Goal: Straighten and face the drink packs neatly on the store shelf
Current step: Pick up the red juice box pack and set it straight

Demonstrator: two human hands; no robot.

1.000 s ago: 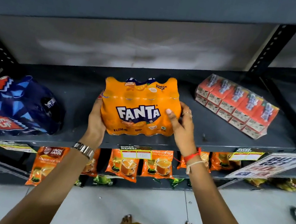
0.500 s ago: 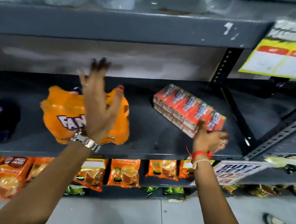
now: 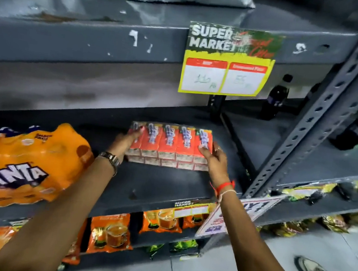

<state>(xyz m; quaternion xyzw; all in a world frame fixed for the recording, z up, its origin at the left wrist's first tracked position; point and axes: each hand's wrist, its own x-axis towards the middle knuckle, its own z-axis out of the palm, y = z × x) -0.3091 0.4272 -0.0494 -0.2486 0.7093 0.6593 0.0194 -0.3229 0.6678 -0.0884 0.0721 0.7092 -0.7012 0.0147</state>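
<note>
Far to my left on the grey metal shelf [image 3: 165, 186] lies the orange shrink-wrapped Fanta bottle pack [image 3: 18, 164], tilted and overhanging the front edge a little; I judge it heavy, with soft slippery film over hard bottles, so it wants a hold at both ends rather than a pinch of the wrap. Further right, near the middle of the same shelf, sits the orange film-wrapped block of small juice cartons [image 3: 169, 145], set back from the front edge and nearly square to me. I take it for lighter and stiff, though the cartons could shift inside the film, so the two short ends are the place to press. My left hand [image 3: 123, 143] lies against its left end, fingers [image 3: 137, 132] loosely spread and curled over the top corner. My right hand [image 3: 214, 161] cups the right end, thumb on top, fingers partly hidden behind. Both hands clasp the block between them.
</note>
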